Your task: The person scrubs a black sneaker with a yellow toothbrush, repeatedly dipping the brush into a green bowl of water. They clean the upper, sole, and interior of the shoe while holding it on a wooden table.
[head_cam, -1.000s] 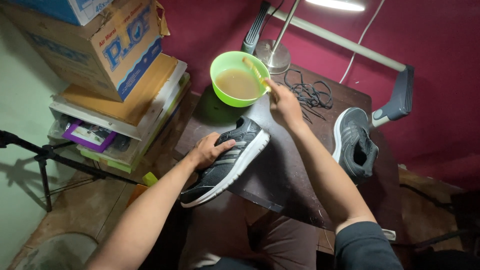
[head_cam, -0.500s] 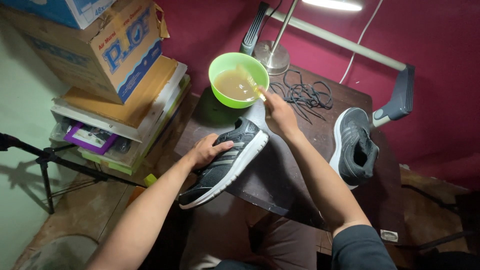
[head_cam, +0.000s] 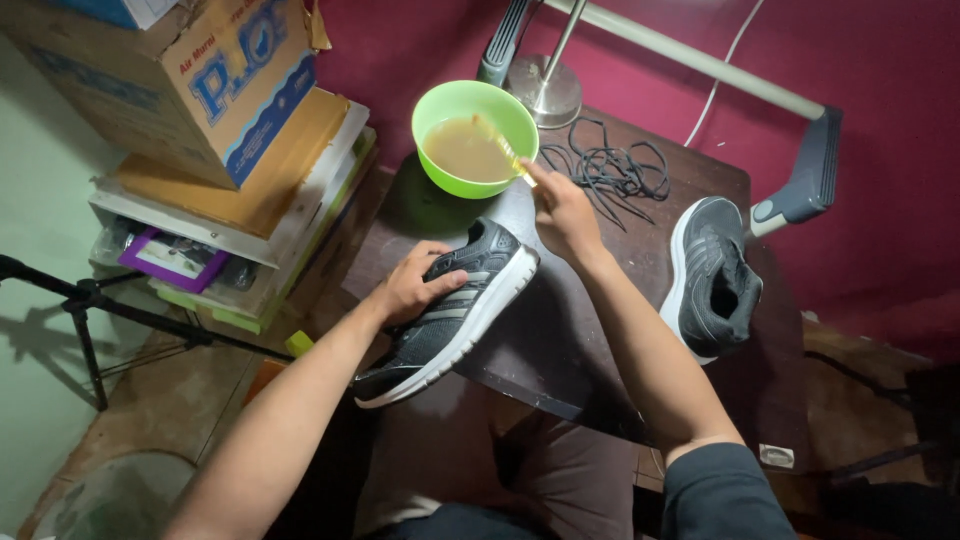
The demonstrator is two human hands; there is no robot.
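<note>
— So, item one: what do my hands hold?

— Left hand (head_cam: pixel 413 287), centre of frame: fingers spread and pressed over the laces area of the dark shoe (head_cam: pixel 448 312), pinning it on the near-left edge of the small dark table (head_cam: pixel 560 340), heel overhanging toward my lap. Right hand (head_cam: pixel 562 210), just above it: closed around a pale brush (head_cam: pixel 503 152), bristle end over the murky water in the green bowl (head_cam: pixel 474 135), upper centre.

— Item two: doing it well?

— I judge a short dip and a shake over the bowl best, shoe kept tilted so drips run off the sole.

— Item three: edges, room?

— Bowl sits at the table's far-left corner, near the stacked boxes (head_cam: pixel 215 130). Loose laces (head_cam: pixel 610 170) lie just right of the bowl; second shoe (head_cam: pixel 712 272) at right, well apart. Open tabletop lies between the two shoes.
</note>
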